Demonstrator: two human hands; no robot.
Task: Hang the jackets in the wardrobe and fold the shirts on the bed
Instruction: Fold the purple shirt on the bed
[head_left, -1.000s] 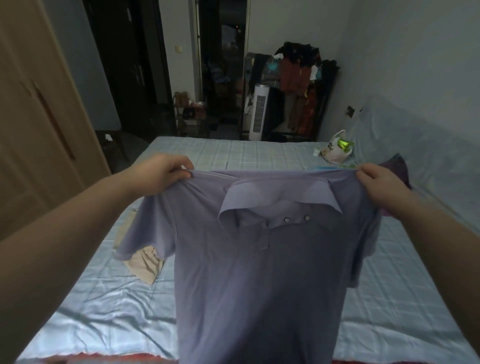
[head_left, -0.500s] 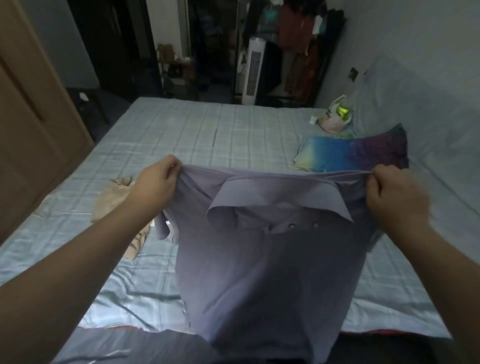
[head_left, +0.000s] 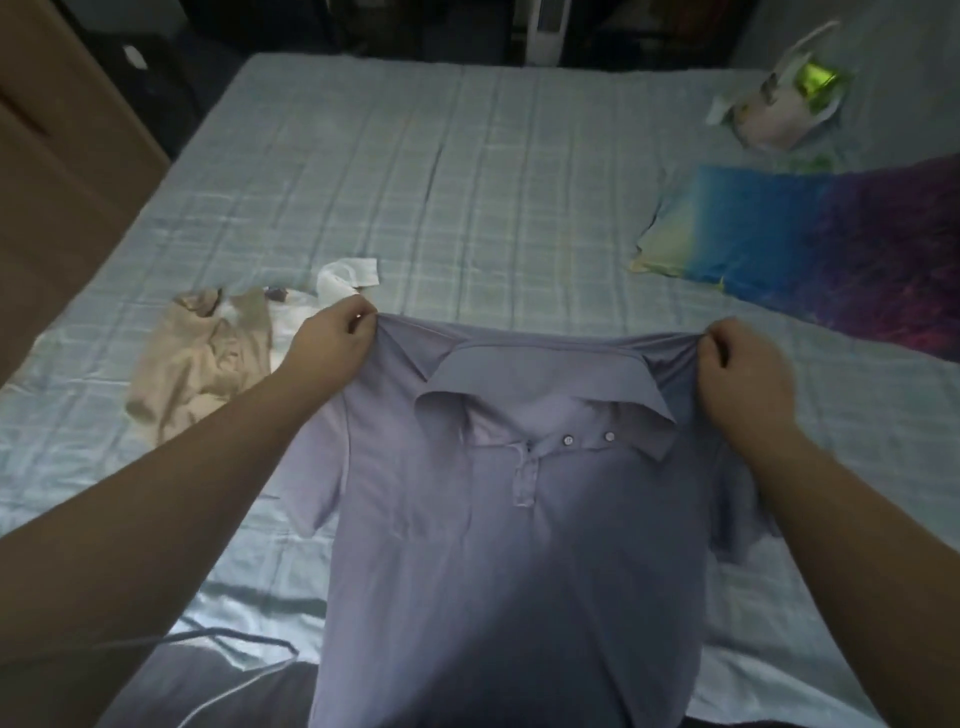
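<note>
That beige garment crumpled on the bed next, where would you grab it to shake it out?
Probably its far end, reaching from the near-left side of the bed. On the beige garment that end shows what looks like an opening with white fabric beside it. It is too bunched to tell shoulders apart; both hands now hold the purple polo.

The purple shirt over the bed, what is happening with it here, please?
A person holds a purple polo shirt by its shoulders, the left hand pinching one shoulder and the right hand the other. The shirt is spread out, front up, over the bed, not yet folded. To the left lies a crumpled beige garment beside a white one. A colourful pillow and a plastic bag lie at the right.
</note>
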